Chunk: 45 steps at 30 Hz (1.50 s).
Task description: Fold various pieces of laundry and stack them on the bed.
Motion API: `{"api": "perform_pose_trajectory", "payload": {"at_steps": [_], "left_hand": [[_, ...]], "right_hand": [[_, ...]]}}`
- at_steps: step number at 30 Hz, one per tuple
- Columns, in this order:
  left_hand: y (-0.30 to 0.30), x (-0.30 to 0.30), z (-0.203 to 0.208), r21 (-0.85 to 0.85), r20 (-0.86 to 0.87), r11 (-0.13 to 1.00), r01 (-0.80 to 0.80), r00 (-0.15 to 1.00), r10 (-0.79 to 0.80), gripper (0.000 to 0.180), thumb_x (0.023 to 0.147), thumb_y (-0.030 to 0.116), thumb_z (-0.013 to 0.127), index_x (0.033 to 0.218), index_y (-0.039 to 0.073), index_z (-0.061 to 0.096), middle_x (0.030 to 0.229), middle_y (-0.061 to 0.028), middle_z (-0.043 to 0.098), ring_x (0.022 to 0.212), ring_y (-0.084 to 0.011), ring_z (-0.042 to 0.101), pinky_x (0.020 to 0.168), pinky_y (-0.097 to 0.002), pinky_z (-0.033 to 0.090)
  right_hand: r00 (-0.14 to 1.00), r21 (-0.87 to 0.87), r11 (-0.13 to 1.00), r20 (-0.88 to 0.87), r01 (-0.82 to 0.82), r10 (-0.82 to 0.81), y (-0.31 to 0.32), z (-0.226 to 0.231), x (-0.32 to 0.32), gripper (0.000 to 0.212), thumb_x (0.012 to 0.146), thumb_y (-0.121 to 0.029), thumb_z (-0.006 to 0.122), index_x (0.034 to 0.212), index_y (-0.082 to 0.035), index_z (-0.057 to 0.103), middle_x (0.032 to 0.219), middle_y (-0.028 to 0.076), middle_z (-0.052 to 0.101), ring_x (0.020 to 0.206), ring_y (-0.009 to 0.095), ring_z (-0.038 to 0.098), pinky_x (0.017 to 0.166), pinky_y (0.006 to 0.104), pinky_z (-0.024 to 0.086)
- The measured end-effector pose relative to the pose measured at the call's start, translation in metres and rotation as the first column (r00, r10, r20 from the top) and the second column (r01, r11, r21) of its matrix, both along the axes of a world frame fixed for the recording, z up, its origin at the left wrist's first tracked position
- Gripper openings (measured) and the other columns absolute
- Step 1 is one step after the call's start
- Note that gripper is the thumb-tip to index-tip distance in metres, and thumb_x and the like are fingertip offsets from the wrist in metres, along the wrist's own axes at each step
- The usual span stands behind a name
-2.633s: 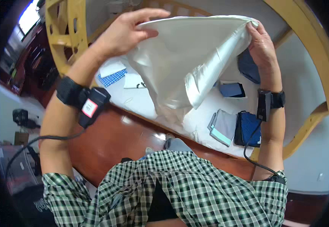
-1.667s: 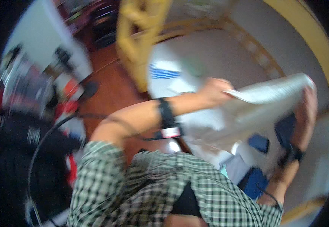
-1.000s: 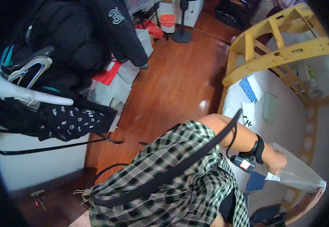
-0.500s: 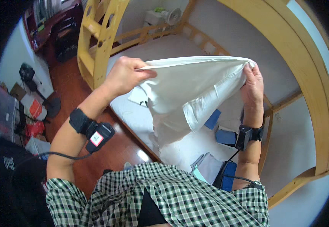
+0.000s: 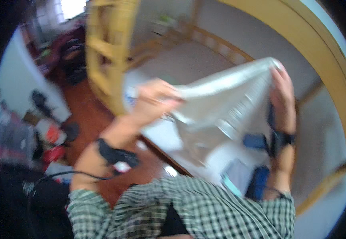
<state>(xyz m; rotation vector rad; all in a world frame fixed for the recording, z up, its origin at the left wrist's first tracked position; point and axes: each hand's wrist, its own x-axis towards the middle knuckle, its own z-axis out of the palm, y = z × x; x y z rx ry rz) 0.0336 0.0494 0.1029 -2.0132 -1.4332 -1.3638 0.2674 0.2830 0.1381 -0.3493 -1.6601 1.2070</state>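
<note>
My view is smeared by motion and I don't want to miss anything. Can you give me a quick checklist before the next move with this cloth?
1. Left hand gripping the shiny off-white cloth: ok, at its upper left end.
2. Right hand gripping it: ok, at the upper right corner.
3. Cloth hanging smooth: not ok, it sags in folds between the hands.
4. Cloth's lower end off the white bed surface: cannot tell, blurred.
5. Folded grey-and-mint garment uncovered: ok, it shows beyond the cloth's lower end.
6. Thin black cable clear of the cloth: ok, it runs off leftward.
</note>
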Motion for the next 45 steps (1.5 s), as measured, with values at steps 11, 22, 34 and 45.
{"api": "perform_pose_trajectory", "payload": {"at_steps": [11,22,34,45], "left_hand": [[-0.101,-0.058,-0.061,-0.452,0.479,0.839,0.303,0.876,-0.058,0.009,0.065,0.013,0.064,0.066,0.003,0.062,0.064,-0.0048,0.059,0.059,-0.0086,0.053,0.054,-0.0214,0.043],[-0.097,-0.072,-0.042,-0.164,-0.564,0.911,0.379,0.721,-0.402,0.033,0.06,-0.007,0.051,0.091,0.003,0.056,0.07,-0.0105,0.047,0.061,-0.0229,0.048,0.054,-0.0297,0.041],[-0.059,-0.04,-0.102,-0.748,0.113,0.641,0.171,0.985,-0.131,0.022,0.065,-0.002,0.045,0.078,0.004,0.062,0.079,-0.0145,0.056,0.076,-0.029,0.054,0.072,-0.0331,0.042],[-0.04,-0.058,-0.116,-0.616,-0.039,0.783,-0.085,0.996,0.078,0.022,0.067,0.013,0.041,0.073,0.006,0.061,0.078,-0.0161,0.056,0.072,-0.028,0.054,0.071,-0.0363,0.042]], "right_hand": [[0.975,-0.02,0.975,0.03,0.222,-0.222,-0.199,-0.086,0.006,0.02,0.081,-0.015,0.046,0.095,-0.002,0.047,0.084,0.003,0.05,0.077,0.011,0.046,0.071,0.0243,0.038],[0.948,-0.046,0.947,0.037,0.319,-0.317,-0.182,-0.062,-0.018,0.022,0.079,-0.02,0.051,0.09,0.0,0.049,0.077,0.004,0.053,0.07,0.01,0.05,0.065,0.0239,0.041],[0.963,0.074,0.965,0.079,0.252,-0.257,-0.195,-0.056,-0.075,0.019,0.079,-0.019,0.051,0.089,-0.003,0.052,0.074,0.002,0.053,0.066,0.009,0.049,0.063,0.0234,0.041],[0.979,-0.127,0.976,0.126,0.176,-0.16,-0.203,-0.07,-0.117,0.018,0.08,-0.019,0.048,0.087,-0.002,0.051,0.076,0.004,0.054,0.068,0.01,0.048,0.062,0.0248,0.041]]}}
